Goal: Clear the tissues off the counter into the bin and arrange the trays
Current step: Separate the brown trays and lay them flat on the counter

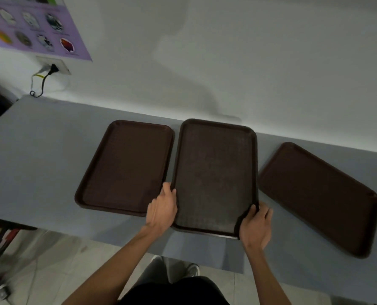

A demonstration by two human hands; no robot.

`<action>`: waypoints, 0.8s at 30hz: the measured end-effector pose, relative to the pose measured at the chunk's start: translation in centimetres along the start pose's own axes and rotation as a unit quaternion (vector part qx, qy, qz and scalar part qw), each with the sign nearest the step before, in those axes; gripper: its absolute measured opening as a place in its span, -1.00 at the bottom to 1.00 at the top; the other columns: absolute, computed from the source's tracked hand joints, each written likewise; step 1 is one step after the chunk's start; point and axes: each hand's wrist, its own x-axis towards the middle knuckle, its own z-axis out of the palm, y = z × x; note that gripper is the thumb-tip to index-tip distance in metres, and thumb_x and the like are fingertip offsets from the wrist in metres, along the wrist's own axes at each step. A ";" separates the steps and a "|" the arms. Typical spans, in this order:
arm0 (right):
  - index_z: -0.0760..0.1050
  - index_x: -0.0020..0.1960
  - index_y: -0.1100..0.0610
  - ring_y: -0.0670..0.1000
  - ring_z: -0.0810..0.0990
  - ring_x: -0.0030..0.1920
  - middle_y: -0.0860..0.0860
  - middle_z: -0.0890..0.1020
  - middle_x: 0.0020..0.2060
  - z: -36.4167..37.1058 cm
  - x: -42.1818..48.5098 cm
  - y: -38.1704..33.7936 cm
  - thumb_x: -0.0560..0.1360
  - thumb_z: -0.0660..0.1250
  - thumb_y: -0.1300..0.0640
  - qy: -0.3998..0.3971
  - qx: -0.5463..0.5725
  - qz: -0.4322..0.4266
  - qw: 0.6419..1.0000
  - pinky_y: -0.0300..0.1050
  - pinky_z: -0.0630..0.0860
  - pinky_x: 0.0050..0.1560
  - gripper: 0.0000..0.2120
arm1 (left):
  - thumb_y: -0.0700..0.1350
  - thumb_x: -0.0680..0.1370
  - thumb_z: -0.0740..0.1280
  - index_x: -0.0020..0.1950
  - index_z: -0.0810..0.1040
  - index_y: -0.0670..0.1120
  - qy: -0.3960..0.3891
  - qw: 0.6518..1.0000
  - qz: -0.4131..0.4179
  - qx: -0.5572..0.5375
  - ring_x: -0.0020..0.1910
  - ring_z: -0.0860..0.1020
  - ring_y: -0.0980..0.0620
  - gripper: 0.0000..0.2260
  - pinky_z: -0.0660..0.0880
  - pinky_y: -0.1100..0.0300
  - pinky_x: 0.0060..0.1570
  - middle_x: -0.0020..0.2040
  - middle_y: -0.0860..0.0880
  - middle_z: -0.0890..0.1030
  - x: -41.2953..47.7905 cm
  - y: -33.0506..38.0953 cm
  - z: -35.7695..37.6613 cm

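Note:
Three dark brown trays lie on the grey counter (40, 155). The middle tray (214, 172) is held at its near end by both hands: my left hand (162, 209) grips its left rim, my right hand (257, 225) grips its near right corner. Its near edge reaches the counter's front edge. The left tray (126, 166) lies right beside it, tilted slightly. Further right, the right tray (319, 194) lies apart at a slant. No tissues are in view, and no bin.
The white wall (227, 62) runs along the counter's back edge. A purple poster (33, 27) and a wall socket with a black plug and cable (51, 69) are at upper left. Tiled floor and my shoes (192, 269) show below the counter.

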 end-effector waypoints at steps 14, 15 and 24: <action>0.42 0.19 0.18 0.26 0.62 -0.04 0.12 0.56 0.09 3.8 -8.5 -17.6 0.71 0.24 0.09 -0.011 0.114 -0.075 0.991 0.06 0.53 -0.14 -0.84 | 0.04 0.69 0.23 0.30 0.36 -0.07 0.114 0.993 -0.021 0.000 -0.03 0.64 -0.41 -0.74 0.55 -0.17 -0.15 0.12 -0.26 0.67 4.7 -15.2 -13.1; 0.42 0.20 0.17 0.26 0.63 -0.05 0.11 0.56 0.09 4.6 -9.4 -18.8 0.72 0.23 0.08 -0.018 0.117 -0.075 0.990 0.05 0.53 -0.14 -0.83 | 0.05 0.69 0.21 0.30 0.36 -0.07 0.110 0.994 -0.028 -0.001 -0.04 0.64 -0.41 -0.74 0.55 -0.17 -0.15 0.11 -0.28 0.66 5.0 -16.6 -13.7; 0.45 0.21 0.17 0.30 0.64 -0.11 0.12 0.53 0.13 11.2 -16.0 -25.3 0.73 0.23 0.08 -0.024 0.084 -0.075 0.993 0.06 0.52 -0.23 -0.83 | 0.06 0.72 0.12 0.18 0.34 -0.05 0.040 0.998 -0.048 0.018 -0.07 0.64 -0.40 -0.80 0.55 -0.16 -0.19 0.02 -0.25 0.68 7.0 -27.6 -15.9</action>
